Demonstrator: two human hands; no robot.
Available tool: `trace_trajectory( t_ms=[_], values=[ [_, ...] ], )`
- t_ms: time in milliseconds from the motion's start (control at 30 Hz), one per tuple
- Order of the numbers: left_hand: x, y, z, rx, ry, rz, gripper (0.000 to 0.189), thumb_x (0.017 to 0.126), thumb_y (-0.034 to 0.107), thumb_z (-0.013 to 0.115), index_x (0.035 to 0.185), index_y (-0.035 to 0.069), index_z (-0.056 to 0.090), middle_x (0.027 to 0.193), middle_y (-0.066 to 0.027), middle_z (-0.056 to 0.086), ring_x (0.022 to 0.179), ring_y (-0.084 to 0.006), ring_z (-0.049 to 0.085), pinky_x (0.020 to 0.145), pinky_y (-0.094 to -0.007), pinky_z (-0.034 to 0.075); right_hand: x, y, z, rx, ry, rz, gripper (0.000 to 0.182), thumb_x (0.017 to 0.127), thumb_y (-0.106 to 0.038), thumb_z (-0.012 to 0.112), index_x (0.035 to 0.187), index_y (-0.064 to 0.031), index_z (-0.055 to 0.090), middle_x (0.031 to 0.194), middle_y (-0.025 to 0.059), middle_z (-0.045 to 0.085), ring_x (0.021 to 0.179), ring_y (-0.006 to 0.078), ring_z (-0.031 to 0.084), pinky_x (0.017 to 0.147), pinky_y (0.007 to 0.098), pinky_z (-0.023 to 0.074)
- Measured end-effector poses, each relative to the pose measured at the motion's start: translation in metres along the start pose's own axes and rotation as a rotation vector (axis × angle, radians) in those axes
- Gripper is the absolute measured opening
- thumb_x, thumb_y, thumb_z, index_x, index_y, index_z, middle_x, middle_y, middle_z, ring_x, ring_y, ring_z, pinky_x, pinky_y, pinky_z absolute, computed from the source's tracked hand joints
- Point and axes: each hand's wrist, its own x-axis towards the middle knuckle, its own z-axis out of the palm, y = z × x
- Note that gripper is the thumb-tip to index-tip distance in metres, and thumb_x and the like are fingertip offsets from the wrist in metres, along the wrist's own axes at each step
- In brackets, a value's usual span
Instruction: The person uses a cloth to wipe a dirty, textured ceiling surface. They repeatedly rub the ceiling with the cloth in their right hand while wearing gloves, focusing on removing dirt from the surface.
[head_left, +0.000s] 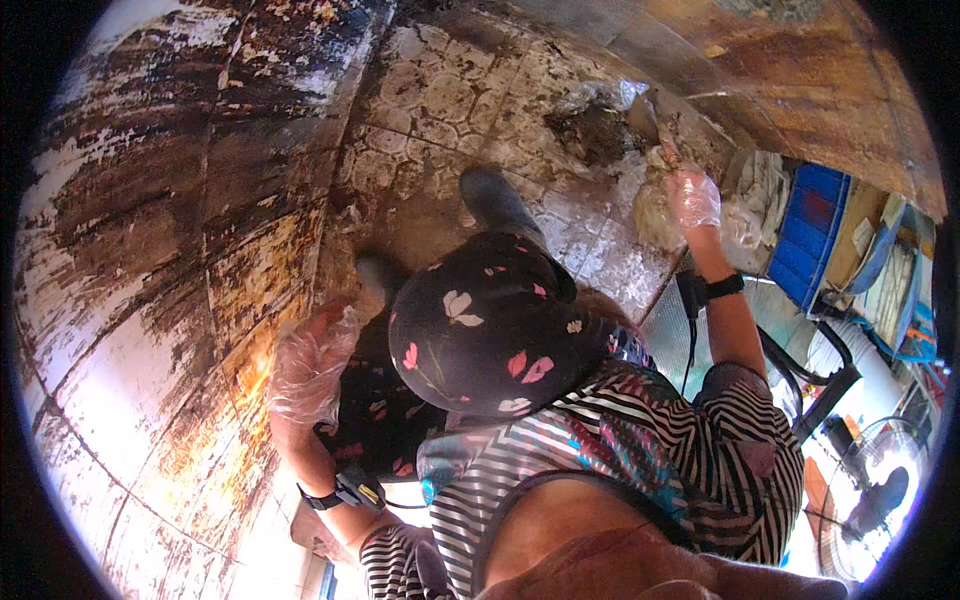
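My right hand (694, 196), in a thin clear plastic glove, reaches down to the stained tile floor (427, 97). It grips what looks like a flat-bladed tool (643, 120), its blade beside a heap of dark, wet-looking residue (592, 133). A crumpled clear plastic bag (630, 91) lies at the heap's far edge. Near the grimy tiled wall (150, 247), my left hand (313, 367) is raised beside my knee, also in a loose clear glove. Its fingers are blurred under the plastic, so whether it holds anything cannot be told.
Brown-stained panelling (825, 97) rises at the upper right. A blue plastic crate (810, 225) stands right of my right hand, near crumpled plastic bags (754, 195). A curved black frame (825, 382) and a fan (874, 480) are farther down the right side. My dark boot (499, 199) rests on the floor.
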Motion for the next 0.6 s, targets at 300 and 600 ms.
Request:
trace_trajectory(
  t_ms=[300, 600],
  values=[
    [0.004, 0.022, -0.026, -0.151, -0.110, -0.068, 0.037, 0.089, 0.026, 0.059, 0.117, 0.002, 0.058, 0.103, -0.0127, 0.066, 0.089, -0.0215, 0.062, 0.079, -0.0332, 0.048, 0.121, -0.117, 0.069, 1.138, -0.466, -0.290, 0.051, 0.090, -0.018, 0.059, 0.135, -0.0014, 0.043, 0.133, 0.0138, 0.050, 0.101, 0.0229, 0.055, 0.092, 0.0288, 0.0419],
    [0.010, 0.016, -0.039, -0.221, -0.183, -0.080, 0.038, 0.088, 0.028, 0.060, 0.117, 0.004, 0.059, 0.110, -0.0144, 0.064, 0.102, -0.0267, 0.061, 0.090, -0.0337, 0.045, 0.211, -0.236, 0.094, 0.384, -0.670, -0.331, 0.044, 0.093, -0.027, 0.053, 0.132, -0.0064, 0.048, 0.125, 0.0138, 0.055, 0.105, 0.0230, 0.054, 0.090, 0.0342, 0.0423]
  ],
)
